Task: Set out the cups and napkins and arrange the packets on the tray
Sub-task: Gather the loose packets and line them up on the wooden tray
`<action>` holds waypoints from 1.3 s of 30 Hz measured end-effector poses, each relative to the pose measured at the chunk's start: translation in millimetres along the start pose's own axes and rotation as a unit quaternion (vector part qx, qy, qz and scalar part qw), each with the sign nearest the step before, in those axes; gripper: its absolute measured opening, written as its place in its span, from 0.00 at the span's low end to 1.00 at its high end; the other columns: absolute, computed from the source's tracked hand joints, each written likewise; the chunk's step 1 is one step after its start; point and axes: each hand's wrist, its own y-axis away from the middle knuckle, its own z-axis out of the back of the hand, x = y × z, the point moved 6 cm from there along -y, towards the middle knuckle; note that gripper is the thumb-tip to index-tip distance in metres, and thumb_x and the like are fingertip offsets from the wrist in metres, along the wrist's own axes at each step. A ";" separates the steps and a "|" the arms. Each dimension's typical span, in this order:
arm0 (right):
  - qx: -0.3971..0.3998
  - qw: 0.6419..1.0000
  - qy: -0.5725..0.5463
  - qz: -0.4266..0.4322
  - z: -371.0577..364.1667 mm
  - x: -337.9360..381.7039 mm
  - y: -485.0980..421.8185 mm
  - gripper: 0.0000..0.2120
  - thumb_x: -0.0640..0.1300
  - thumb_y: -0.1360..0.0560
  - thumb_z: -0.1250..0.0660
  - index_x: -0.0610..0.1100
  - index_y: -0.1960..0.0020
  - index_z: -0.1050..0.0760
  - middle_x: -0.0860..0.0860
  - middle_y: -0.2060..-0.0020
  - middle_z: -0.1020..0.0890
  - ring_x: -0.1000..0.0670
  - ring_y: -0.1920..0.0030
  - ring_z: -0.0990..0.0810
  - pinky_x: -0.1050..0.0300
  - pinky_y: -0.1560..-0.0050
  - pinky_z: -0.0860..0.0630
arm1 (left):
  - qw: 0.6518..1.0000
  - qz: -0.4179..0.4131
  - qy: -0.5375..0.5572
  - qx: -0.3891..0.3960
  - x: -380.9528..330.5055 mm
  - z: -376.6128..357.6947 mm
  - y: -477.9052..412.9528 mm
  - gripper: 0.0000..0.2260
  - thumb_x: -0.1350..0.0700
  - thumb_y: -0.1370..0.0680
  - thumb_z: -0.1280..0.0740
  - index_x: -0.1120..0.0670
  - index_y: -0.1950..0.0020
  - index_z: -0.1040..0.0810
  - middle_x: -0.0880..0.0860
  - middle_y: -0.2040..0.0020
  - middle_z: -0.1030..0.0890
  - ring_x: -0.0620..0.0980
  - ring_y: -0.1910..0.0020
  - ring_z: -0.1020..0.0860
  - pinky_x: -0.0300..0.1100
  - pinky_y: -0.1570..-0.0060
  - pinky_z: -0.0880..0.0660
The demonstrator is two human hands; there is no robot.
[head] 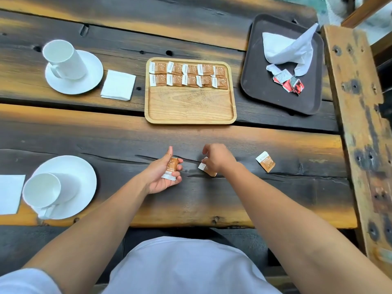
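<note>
A light wooden tray (pixel 190 107) lies mid-table with two neat rows of several brown packets (pixel 188 75) along its far half. My left hand (pixel 163 172) holds one brown packet (pixel 171 167) upright near the table's front. My right hand (pixel 216 159) is closed on another brown packet (pixel 206 169) that rests on the wood. One more brown packet (pixel 265 161) lies loose to the right. A white cup (pixel 63 59) on a saucer (pixel 93 68) stands far left beside a napkin (pixel 118 85). A second cup (pixel 45 190) on its saucer (pixel 82 181) sits near left, with a napkin (pixel 10 194).
A dark plastic tray (pixel 261 85) at the far right carries crumpled white napkins (pixel 288 47) and several red packets (pixel 289 82). A worn wooden post (pixel 358 124) runs along the table's right side. Gaps run between the table's dark planks.
</note>
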 end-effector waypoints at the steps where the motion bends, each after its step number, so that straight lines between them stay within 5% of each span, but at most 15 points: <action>1: 0.001 1.000 0.009 -0.007 -1.7 -5.2 -0.7 0.13 0.43 0.25 0.33 0.44 0.40 0.24 0.43 0.42 0.20 0.41 0.40 0.23 0.53 0.46 0.26 | 1.000 0.000 0.002 -0.003 -0.3 1.8 -2.1 0.23 0.36 0.27 0.35 0.57 0.50 0.27 0.54 0.66 0.25 0.46 0.76 0.31 0.42 0.69 0.24; 17: -0.055 0.998 0.010 -0.023 -29.2 -16.5 0.5 0.15 0.38 0.23 0.38 0.42 0.37 0.26 0.43 0.41 0.27 0.40 0.36 0.33 0.49 0.43 0.30 | 0.999 0.009 0.017 -0.037 5.0 9.7 -3.3 0.23 0.36 0.24 0.37 0.57 0.53 0.25 0.53 0.65 0.27 0.46 0.76 0.31 0.42 0.68 0.24; 26: -0.045 0.995 -0.083 0.017 -19.5 -11.5 8.1 0.09 0.37 0.23 0.39 0.42 0.44 0.27 0.38 0.48 0.21 0.37 0.46 0.24 0.49 0.48 0.27 | 0.998 -0.013 0.012 -0.055 -3.8 11.6 9.2 0.22 0.36 0.24 0.38 0.57 0.51 0.26 0.53 0.66 0.26 0.47 0.77 0.31 0.41 0.69 0.24; 33: -0.032 0.987 -0.153 -0.025 -8.6 -9.4 16.7 0.10 0.37 0.27 0.33 0.45 0.47 0.22 0.43 0.50 0.17 0.47 0.52 0.25 0.61 0.56 0.33 | 0.998 -0.031 0.008 -0.062 -4.5 11.3 22.4 0.23 0.36 0.23 0.39 0.57 0.49 0.26 0.53 0.66 0.26 0.47 0.76 0.31 0.42 0.68 0.24; 39: -0.007 0.977 -0.213 -0.007 4.1 -0.1 22.6 0.04 0.39 0.26 0.29 0.45 0.52 0.19 0.46 0.56 0.17 0.47 0.54 0.22 0.57 0.54 0.26 | 0.997 -0.047 0.008 -0.068 -4.0 10.3 30.8 0.23 0.36 0.23 0.39 0.57 0.49 0.27 0.53 0.67 0.26 0.47 0.76 0.31 0.43 0.67 0.24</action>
